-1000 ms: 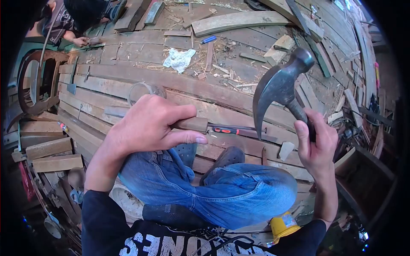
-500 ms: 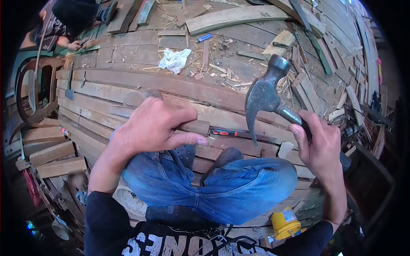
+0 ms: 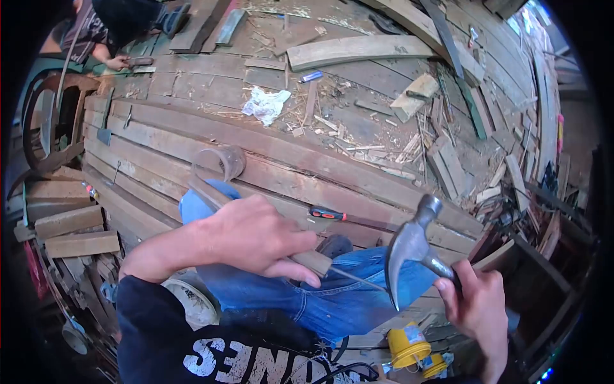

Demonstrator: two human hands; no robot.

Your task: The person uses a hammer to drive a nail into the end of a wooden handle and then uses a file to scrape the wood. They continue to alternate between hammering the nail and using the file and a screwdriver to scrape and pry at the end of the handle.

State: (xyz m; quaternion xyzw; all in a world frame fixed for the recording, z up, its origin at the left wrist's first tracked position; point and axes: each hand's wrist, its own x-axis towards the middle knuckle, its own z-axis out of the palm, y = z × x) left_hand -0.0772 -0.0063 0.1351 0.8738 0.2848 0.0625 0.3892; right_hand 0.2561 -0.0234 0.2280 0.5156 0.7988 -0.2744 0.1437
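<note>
My left hand (image 3: 262, 237) is wrapped round a narrow wooden stick (image 3: 312, 262), whose other end shows beyond my wrist. A thin metal rod (image 3: 358, 279) sticks out of the stick's near end and runs right, over my jeans. My right hand (image 3: 474, 297) grips a claw hammer (image 3: 414, 242) by its dark handle, claw pointing down toward me. The claw overlaps the rod's far end in this view. Behind both hands, a screwdriver with a black and orange handle (image 3: 327, 213) lies on the planks.
A clear round cup (image 3: 220, 163) lies on the long planks (image 3: 275, 182). Yellow buckets (image 3: 409, 344) stand at lower right, a whitish container (image 3: 192, 304) at lower left. Wood scraps, a white cloth (image 3: 265, 105) and a blue lighter (image 3: 311, 77) lie ahead. Another person's hand (image 3: 118, 62) is at upper left.
Both hands have come lower and closer to my lap. The hammer has dropped, its claw now at the rod. The stick has shifted right and down, and the rod shows plainly.
</note>
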